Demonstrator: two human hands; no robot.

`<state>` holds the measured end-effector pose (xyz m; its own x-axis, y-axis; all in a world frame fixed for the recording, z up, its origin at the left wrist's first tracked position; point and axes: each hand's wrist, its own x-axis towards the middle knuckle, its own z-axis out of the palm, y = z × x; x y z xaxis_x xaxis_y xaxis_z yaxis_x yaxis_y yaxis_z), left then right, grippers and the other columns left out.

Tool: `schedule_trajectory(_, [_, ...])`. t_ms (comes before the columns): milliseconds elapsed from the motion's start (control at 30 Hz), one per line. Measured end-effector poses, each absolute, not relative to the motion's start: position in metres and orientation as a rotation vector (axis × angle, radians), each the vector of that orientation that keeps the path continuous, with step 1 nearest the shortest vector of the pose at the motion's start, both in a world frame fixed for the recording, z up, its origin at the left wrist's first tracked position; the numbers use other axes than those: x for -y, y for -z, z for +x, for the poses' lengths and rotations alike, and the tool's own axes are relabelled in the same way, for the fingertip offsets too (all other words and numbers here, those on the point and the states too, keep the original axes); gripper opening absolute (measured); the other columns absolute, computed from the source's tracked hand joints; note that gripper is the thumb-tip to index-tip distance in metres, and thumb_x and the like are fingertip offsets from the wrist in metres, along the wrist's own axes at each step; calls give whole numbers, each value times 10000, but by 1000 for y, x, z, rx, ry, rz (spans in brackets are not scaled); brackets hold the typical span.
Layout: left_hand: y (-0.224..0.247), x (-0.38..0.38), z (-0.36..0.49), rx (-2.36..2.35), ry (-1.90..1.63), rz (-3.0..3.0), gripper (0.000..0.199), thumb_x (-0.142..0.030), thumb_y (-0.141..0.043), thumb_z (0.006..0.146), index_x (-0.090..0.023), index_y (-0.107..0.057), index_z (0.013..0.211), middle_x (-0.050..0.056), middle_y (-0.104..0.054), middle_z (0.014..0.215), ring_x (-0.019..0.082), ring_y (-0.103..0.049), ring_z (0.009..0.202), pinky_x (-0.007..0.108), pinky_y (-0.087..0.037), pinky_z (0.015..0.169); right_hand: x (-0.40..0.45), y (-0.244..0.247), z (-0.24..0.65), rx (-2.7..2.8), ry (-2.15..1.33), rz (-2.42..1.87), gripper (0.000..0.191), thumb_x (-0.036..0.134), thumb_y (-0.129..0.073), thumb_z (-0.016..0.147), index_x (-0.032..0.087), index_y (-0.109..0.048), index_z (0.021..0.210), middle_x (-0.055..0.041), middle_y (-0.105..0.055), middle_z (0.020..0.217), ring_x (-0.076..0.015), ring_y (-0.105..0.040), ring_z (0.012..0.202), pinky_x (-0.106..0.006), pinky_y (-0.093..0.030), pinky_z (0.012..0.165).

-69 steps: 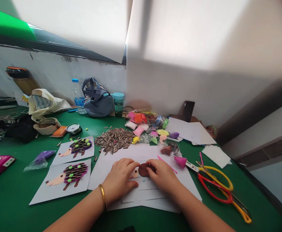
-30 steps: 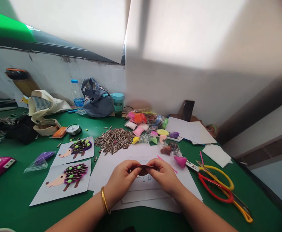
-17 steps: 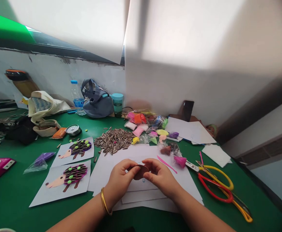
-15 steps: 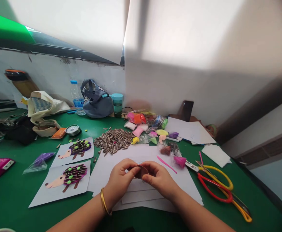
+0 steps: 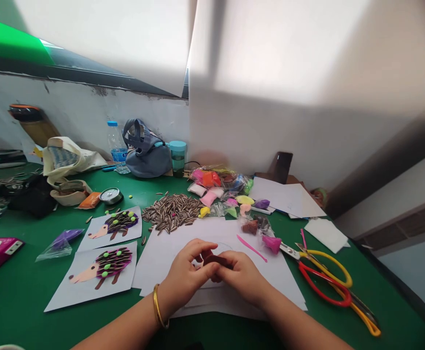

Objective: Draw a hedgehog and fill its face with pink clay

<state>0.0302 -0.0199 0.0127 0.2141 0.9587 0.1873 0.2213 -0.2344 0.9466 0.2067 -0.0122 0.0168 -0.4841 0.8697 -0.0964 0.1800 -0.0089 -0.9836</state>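
Observation:
Between my two hands is a flattened piece of brown modelling clay [image 5: 218, 261], partly hidden by fingers. My left hand [image 5: 187, 267], with a gold bangle at the wrist, pinches its left side. My right hand [image 5: 244, 274] closes on its right side. Both hands are over a stack of white paper [image 5: 161, 253]. Close by to the right lie a pink plastic clay tool [image 5: 251, 248] and brown clay [image 5: 249, 226] in a clear wrapper. At the left are two paper cards, each with a hedgehog [image 5: 113, 265] [image 5: 119, 224] made of clay and seeds.
A heap of sunflower seeds [image 5: 174, 211] lies beyond the paper, beside packets of coloured clay [image 5: 208, 197]. Scissors with red and yellow handles [image 5: 324, 282] rest at the right. Along the wall stand a water bottle [image 5: 116, 150], a blue bag [image 5: 149, 155] and a phone [image 5: 282, 166].
My fingers have shifted their hold on the brown clay, which is turned and shows a longer edge. My left fingers are lifted and curled more. The things on the table have not moved.

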Motion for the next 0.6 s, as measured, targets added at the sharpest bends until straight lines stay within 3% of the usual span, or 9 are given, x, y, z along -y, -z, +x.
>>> schedule_trajectory(67, [-13,20,31,-1147,-1057,1636,125,-312,-678,804,-198,-725,827,35,-641,796,188,-603,776,306,-472,739,14,-15,206,1711,-1576,-1088,236,325,-605,855,168,-651,686,-3,-649,681,-151,-588,679,-241,-450,656])
schedule_trajectory(167, [-14,20,32,-1201,-1048,1573,228,-354,-646,821,-180,-677,677,39,-648,727,190,-599,730,303,-465,713,15,-13,206,1743,-1568,-1074,216,286,-581,845,163,-622,672,-4,-645,699,-144,-573,683,-234,-433,646])
schedule_trajectory(333, [-14,18,31,-1161,-1056,1494,372,-452,-496,908,-172,-713,795,64,-683,799,205,-611,772,318,-483,743,14,-13,208,1804,-1500,-1088,131,226,-580,801,168,-590,684,15,-604,690,-131,-517,665,-231,-398,632])
schedule_trajectory(433, [-15,18,31,-1159,-1059,1468,322,-450,-569,857,-180,-721,946,79,-704,929,227,-629,862,328,-491,786,15,-12,208,1866,-1468,-1071,137,187,-546,799,172,-587,670,22,-598,682,-125,-509,661,-226,-381,619])
schedule_trajectory(600, [-15,18,33,-1221,-971,1436,208,-367,-667,773,-171,-674,702,51,-664,739,206,-603,735,305,-479,706,19,-10,206,1980,-1347,-1111,153,129,-527,768,176,-584,634,31,-606,667,-119,-518,642,-219,-367,594])
